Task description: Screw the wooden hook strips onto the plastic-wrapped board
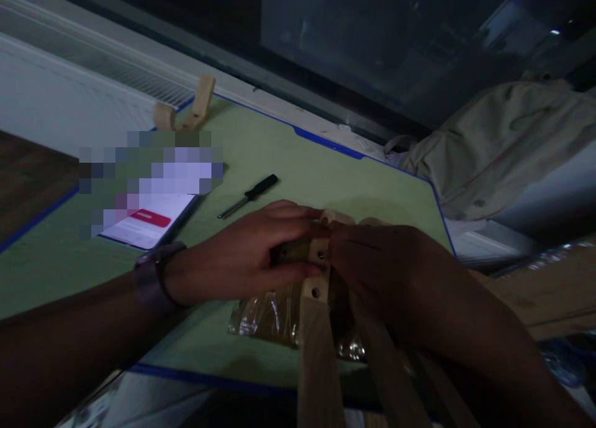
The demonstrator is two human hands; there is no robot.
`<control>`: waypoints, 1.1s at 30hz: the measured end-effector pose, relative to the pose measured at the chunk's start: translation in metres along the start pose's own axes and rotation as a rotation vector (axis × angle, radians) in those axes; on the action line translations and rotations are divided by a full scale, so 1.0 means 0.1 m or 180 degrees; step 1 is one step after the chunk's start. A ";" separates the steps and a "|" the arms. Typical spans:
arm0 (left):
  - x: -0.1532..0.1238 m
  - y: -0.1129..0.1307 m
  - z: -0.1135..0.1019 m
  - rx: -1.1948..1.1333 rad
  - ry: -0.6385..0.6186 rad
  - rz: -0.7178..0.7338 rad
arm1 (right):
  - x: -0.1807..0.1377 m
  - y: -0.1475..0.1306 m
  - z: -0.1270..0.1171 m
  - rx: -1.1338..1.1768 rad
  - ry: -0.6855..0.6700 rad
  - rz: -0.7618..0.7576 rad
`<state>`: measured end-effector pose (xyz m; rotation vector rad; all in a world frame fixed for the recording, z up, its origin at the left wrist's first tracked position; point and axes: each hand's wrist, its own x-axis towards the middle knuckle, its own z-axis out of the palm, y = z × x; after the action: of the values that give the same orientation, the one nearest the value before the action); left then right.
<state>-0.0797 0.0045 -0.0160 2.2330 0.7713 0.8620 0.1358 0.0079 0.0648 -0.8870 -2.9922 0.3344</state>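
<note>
My left hand (246,248), with a watch (158,279) on its wrist, is closed on a pale wooden bar (319,341) that has two dark holes near its end. Its thumb presses the bar beside the holes. My right hand (386,260) curls down at the same end from the right, its fingertips mostly hidden. More wooden bars (386,366) run toward me under the right forearm. Beneath the hands lies a clear plastic bag (270,316) with something brown inside. Beyond my left hand rests a black-handled screwdriver (261,187).
On the green table (261,136) with a blue edge lies a lit phone (156,220), partly blurred out. A curved wooden piece (202,102) stands at the far left corner. A beige cloth bag (507,142) sits at the right, by the dark window (372,43).
</note>
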 end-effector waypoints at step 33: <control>-0.01 -0.05 0.02 0.0011 0.0017 -0.0004 | 0.06 -0.04 0.09 -0.0638 0.0253 -0.0233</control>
<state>-0.0800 0.0062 -0.0208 2.2340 0.7773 0.8668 0.1277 0.0057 0.0566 -0.7792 -3.0127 -0.0025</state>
